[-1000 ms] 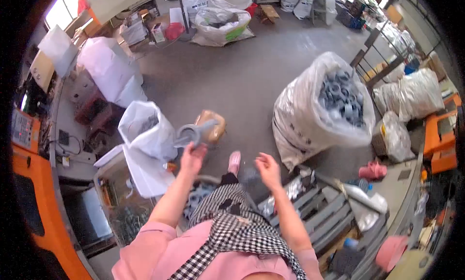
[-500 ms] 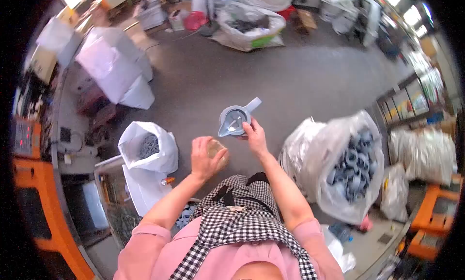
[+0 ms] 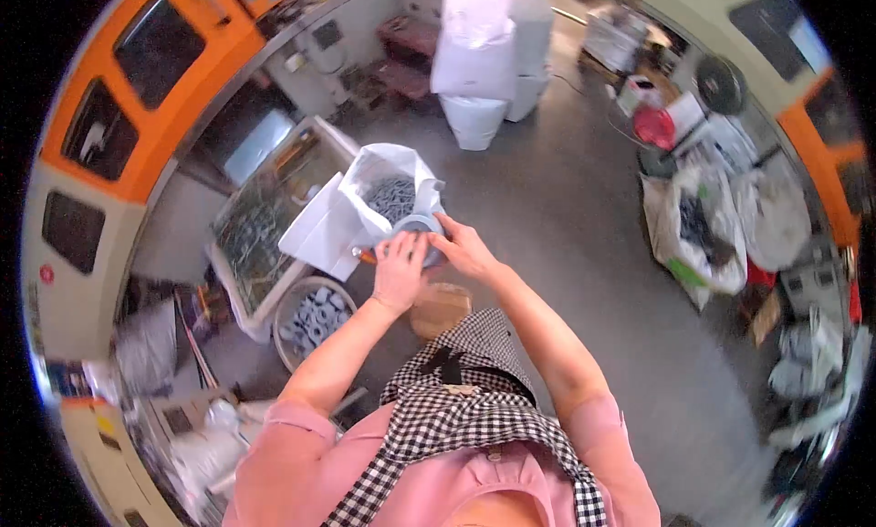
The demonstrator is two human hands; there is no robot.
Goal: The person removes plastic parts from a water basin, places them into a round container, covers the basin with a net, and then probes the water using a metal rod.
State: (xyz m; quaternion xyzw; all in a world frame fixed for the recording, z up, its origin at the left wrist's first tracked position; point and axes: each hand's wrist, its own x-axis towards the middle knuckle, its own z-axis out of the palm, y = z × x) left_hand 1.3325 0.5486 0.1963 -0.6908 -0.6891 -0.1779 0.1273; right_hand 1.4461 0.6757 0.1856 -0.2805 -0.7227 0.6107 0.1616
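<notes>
A grey round plastic fitting (image 3: 419, 223) is held just in front of the white sack of grey pieces. My right hand (image 3: 464, 248) grips its right side, thumb and fingers closed on the edge. From the left, my left hand (image 3: 400, 270) lies with bent fingers over the near side of the same fitting, hiding much of it. Behind the fitting stands the open white sack (image 3: 354, 198), with small slim grey pieces (image 3: 390, 198) inside. Below my hands is a round wooden stool top (image 3: 442, 310).
A round tub (image 3: 350, 301) of grey plastic rings sits to the left, beside a large bin (image 3: 219, 262) of scraps. Tall white sacks (image 3: 473, 62) stand at the back. More filled bags (image 3: 671, 221) line the right. Orange machines (image 3: 224, 34) border the left.
My view has swung left, toward the white sack and the bins. My left hand has come onto the fitting, which my right hand still holds; both are now near the sack.
</notes>
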